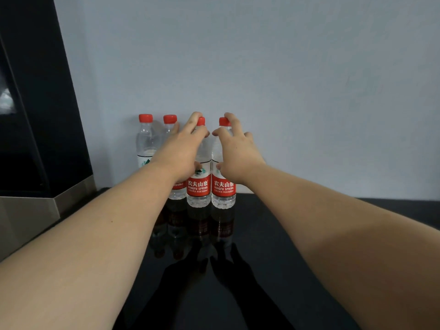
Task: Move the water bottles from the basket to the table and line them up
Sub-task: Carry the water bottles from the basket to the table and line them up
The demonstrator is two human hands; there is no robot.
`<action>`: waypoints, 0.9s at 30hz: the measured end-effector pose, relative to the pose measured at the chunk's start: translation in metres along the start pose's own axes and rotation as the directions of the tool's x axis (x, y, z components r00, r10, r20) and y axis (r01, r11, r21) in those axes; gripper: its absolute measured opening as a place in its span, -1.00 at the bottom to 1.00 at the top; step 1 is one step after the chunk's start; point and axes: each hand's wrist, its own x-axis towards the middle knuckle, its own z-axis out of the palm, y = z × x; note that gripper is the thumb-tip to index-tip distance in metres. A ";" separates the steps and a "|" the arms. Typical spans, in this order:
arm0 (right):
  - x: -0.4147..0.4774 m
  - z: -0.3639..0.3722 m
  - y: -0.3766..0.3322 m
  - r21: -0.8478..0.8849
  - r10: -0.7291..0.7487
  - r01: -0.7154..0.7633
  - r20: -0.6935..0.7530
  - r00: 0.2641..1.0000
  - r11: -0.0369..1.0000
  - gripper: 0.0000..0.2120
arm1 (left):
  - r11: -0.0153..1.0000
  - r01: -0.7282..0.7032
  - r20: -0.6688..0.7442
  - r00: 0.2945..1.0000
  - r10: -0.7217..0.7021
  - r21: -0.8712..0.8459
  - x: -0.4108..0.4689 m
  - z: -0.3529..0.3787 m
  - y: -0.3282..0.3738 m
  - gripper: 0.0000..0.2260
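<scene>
Four clear plastic water bottles with red caps and red labels (pixel 198 184) already stand upright in a close row on the glossy black table (pixel 273 234), far against the pale wall. No basket is in view, so I cannot tell if more remain. The left hand (pixel 183 148) drapes loosely over the third bottle's neck; the right hand (pixel 234 151), fingers spread, touches the fourth bottle's cap.

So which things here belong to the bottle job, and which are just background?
Job: four bottles, standing in a row on the table; left hand and right hand at the two rightmost.
Background: wall, dark panel, metal ledge.
</scene>
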 end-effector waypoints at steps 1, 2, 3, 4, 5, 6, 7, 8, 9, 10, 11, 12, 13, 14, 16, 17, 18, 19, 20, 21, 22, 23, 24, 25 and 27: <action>0.002 0.001 0.001 0.001 0.001 -0.001 0.001 1.000 1.000 -0.22 | 1.000 -0.002 -0.004 1.000 0.002 0.003 0.002 0.002 -0.001 -0.29; 0.004 0.002 0.001 0.001 0.001 -0.001 0.002 1.000 1.000 -0.22 | 1.000 0.000 -0.003 1.000 0.000 0.004 0.004 0.003 -0.003 -0.28; 0.006 0.004 0.001 0.002 0.002 -0.002 0.005 1.000 1.000 -0.22 | 1.000 0.002 0.000 1.000 -0.002 0.005 0.005 0.004 -0.004 -0.29; 0.007 0.005 0.001 0.002 -0.001 0.001 0.007 1.000 1.000 -0.23 | 1.000 0.001 0.001 1.000 -0.001 0.008 0.007 0.005 -0.005 -0.29; 0.009 0.007 0.002 0.002 -0.004 0.004 0.008 1.000 1.000 -0.23 | 1.000 0.000 0.005 1.000 0.000 0.011 0.008 0.006 -0.006 -0.30; 0.010 0.008 0.003 0.003 -0.007 0.007 0.010 1.000 1.000 -0.24 | 1.000 0.000 0.009 1.000 0.000 0.012 0.010 0.007 -0.007 -0.31; 0.011 0.009 0.004 0.006 -0.010 0.010 0.010 1.000 1.000 -0.24 | 1.000 0.001 0.012 1.000 -0.001 0.012 0.011 0.008 -0.008 -0.31; 0.013 0.010 0.005 0.010 -0.010 0.010 0.011 1.000 1.000 -0.25 | 1.000 0.004 0.016 1.000 -0.004 0.014 0.012 0.009 -0.009 -0.32; 0.014 0.011 0.006 0.012 -0.008 0.008 0.011 1.000 1.000 -0.25 | 1.000 0.007 0.021 1.000 -0.007 0.016 0.013 0.009 -0.009 -0.32; 0.015 0.011 0.006 0.011 -0.006 0.006 0.011 1.000 1.000 -0.25 | 1.000 0.009 0.021 1.000 -0.009 0.016 0.014 0.010 -0.009 -0.33; 0.016 0.012 0.007 0.006 -0.004 0.003 0.010 1.000 1.000 -0.25 | 1.000 0.007 0.018 1.000 -0.008 0.014 0.016 0.011 -0.009 -0.33; 0.017 0.013 0.007 0.002 -0.002 0.002 0.009 1.000 1.000 -0.26 | 1.000 0.008 0.014 1.000 -0.008 0.012 0.017 0.012 -0.009 -0.33; 0.018 0.014 0.006 0.000 -0.002 0.002 0.008 1.000 1.000 -0.26 | 1.000 0.007 0.010 1.000 -0.007 0.014 0.018 0.013 -0.010 -0.33; 0.019 0.014 0.007 -0.001 -0.003 0.003 0.008 1.000 1.000 -0.26 | 1.000 0.004 0.005 1.000 -0.004 0.021 0.019 0.014 -0.011 -0.33; 0.021 0.016 0.007 -0.002 -0.008 0.008 0.008 1.000 1.000 -0.26 | 0.999 -0.002 -0.004 1.000 0.002 0.040 0.021 0.015 -0.013 -0.33; 0.021 0.016 0.007 -0.004 -0.007 0.007 0.009 1.000 1.000 -0.25 | 0.999 -0.002 -0.008 1.000 0.002 0.049 0.021 0.016 -0.013 -0.34; 0.021 0.017 0.007 -0.011 -0.006 0.006 0.007 1.000 1.000 -0.25 | 0.998 -0.002 -0.010 1.000 0.003 0.060 0.022 0.017 -0.013 -0.34; 0.021 0.017 0.007 -0.020 -0.007 0.007 0.002 1.000 1.000 -0.26 | 0.998 -0.003 -0.010 1.000 0.004 0.070 0.022 0.017 -0.013 -0.34; 0.021 0.018 0.006 -0.026 -0.008 0.008 -0.002 1.000 1.000 -0.26 | 0.997 -0.003 -0.008 1.000 0.004 0.079 0.022 0.017 -0.013 -0.34; 0.020 0.018 0.006 -0.025 -0.011 0.011 -0.002 1.000 1.000 -0.27 | 0.996 -0.003 -0.008 1.000 0.003 0.084 0.022 0.017 -0.012 -0.34; 0.019 0.019 0.006 -0.020 -0.014 0.014 0.001 1.000 1.000 -0.26 | 0.997 -0.002 -0.009 1.000 0.003 0.083 0.022 0.017 -0.012 -0.34; 0.019 0.018 0.005 -0.018 -0.018 0.018 0.003 1.000 1.000 -0.25 | 0.997 -0.003 -0.011 1.000 0.004 0.082 0.021 0.017 -0.013 -0.34; 0.018 0.018 0.005 -0.021 -0.021 0.021 0.004 1.000 1.000 -0.24 | 0.997 -0.004 -0.014 1.000 0.005 0.083 0.021 0.018 -0.013 -0.33; 0.017 0.018 0.005 -0.024 -0.024 0.024 0.007 1.000 0.999 -0.22 | 0.997 -0.002 -0.014 1.000 0.003 0.083 0.021 0.019 -0.014 -0.31; 0.017 0.018 0.007 -0.034 -0.028 0.028 0.013 1.000 0.999 -0.18 | 0.998 0.019 -0.001 1.000 -0.019 0.055 0.021 0.020 -0.014 -0.25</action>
